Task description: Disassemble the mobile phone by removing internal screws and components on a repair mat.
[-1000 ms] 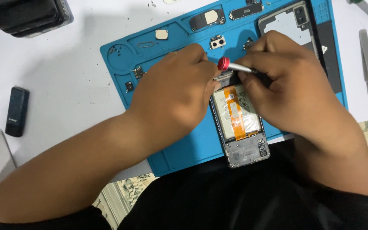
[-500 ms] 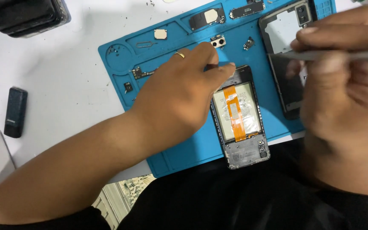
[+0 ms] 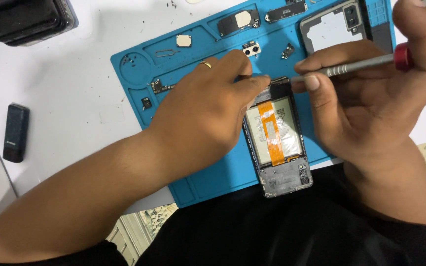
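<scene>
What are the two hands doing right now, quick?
Left hand: open, no grip, fingertips resting on the top edge of the opened phone.
Right hand: closed around a screwdriver with a red cap.

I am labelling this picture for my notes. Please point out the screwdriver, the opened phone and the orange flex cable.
screwdriver [image 3: 356, 66]: head view, on the grey metal shaft.
opened phone [image 3: 284, 177]: head view, on the lower grey frame.
orange flex cable [image 3: 272, 133]: head view, on the middle of the strip.

White battery label [image 3: 277, 130] inside the opened phone [image 3: 279, 143]; orange ribbon crosses it.
</scene>
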